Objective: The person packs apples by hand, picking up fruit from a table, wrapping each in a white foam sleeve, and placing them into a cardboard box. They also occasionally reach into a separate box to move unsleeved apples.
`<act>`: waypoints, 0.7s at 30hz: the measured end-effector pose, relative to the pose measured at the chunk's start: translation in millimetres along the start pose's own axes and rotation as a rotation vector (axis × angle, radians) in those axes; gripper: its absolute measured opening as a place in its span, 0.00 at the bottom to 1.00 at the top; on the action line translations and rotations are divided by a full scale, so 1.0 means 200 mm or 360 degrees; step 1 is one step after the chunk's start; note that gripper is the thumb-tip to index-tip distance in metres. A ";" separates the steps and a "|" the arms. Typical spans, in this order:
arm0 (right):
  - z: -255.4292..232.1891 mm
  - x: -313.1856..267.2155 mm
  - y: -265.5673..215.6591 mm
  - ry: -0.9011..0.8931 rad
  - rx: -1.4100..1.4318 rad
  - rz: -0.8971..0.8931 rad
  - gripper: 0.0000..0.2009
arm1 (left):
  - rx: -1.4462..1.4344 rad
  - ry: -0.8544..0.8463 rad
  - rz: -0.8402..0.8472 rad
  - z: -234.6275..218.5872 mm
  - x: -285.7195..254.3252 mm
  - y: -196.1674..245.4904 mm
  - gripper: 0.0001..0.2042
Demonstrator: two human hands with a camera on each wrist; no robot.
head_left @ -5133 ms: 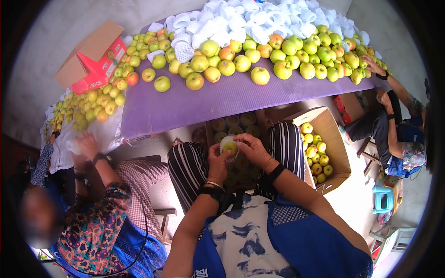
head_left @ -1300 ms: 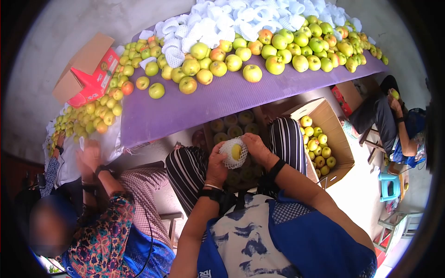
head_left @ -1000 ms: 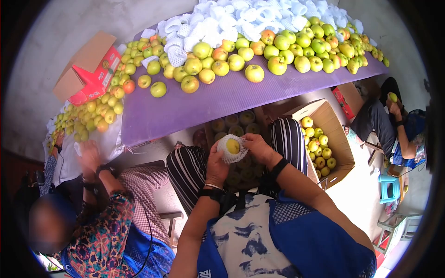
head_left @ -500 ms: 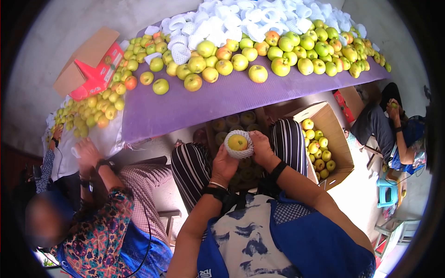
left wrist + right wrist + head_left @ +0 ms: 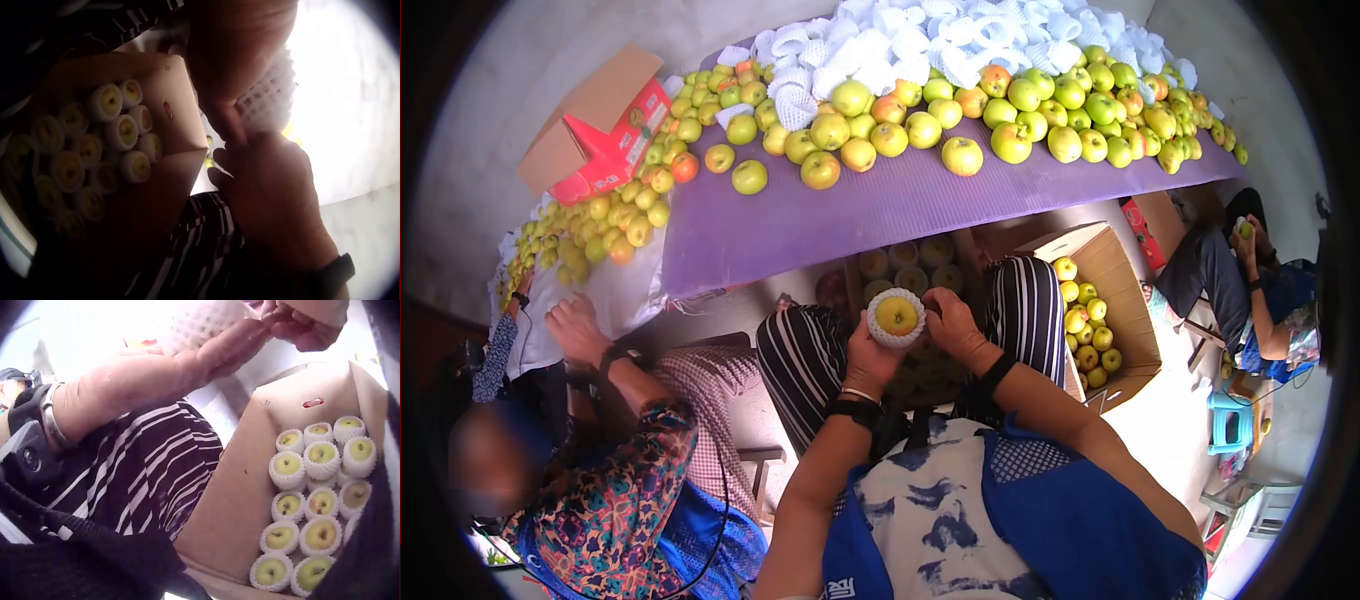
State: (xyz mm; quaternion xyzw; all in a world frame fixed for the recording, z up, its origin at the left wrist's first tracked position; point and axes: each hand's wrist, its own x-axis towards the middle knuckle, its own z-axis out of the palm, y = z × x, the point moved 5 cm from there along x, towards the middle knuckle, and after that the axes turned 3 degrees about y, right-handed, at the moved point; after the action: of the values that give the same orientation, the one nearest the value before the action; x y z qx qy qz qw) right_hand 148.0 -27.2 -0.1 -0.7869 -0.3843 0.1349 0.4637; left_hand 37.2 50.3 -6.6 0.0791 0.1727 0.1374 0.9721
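A yellow-green apple (image 5: 898, 317) sits stem up in a white foam net sleeve (image 5: 209, 325), which surrounds its sides. My left hand (image 5: 870, 358) grips the sleeved apple from the left and below. In the left wrist view that hand (image 5: 244, 50) comes down from the top, beside the net sleeve (image 5: 269, 94). My right hand (image 5: 956, 325) is just right of the apple, fingertips right at the sleeve's edge and close to the left fingertips. The right wrist view has this hand (image 5: 312, 325) at the top; I cannot tell whether it pinches the net.
Between my knees stands a cardboard box (image 5: 219, 519) with several netted apples (image 5: 322, 534). Another carton (image 5: 1135, 320) of bare apples is on the right. Apples and foam nets (image 5: 960, 40) cover the purple table's back part (image 5: 820, 230). People sit at both sides.
A netted apple was in my hands about five seconds ago too. Since then the apple has turned stem up, the net now evenly round it. My right hand has eased slightly away from the sleeve.
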 end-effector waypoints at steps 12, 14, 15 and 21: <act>0.16 -0.13 -0.19 -0.0845 0.0152 -0.0261 0.37 | 0.0888 0.0734 -0.0225 -0.31 -0.03 -0.03 0.18; 0.15 -0.09 -0.14 -0.0772 0.0127 -0.0211 0.37 | 0.0873 0.0805 -0.0181 -0.29 -0.05 -0.01 0.19; 0.14 -0.05 -0.11 -0.0694 0.0104 -0.0162 0.36 | 0.0778 0.1051 -0.0180 -0.29 -0.08 0.02 0.21; -0.04 0.18 0.14 -0.0060 0.0493 0.0640 0.34 | 0.0788 0.1413 0.0357 -0.32 -0.12 0.17 0.24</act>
State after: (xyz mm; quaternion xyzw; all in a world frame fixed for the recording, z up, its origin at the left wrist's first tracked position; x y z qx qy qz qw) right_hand 190.6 -14.5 -14.5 -0.7643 -0.2033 0.2964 0.5354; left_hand -15.8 81.9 -51.1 0.2587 0.5861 0.2160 0.7368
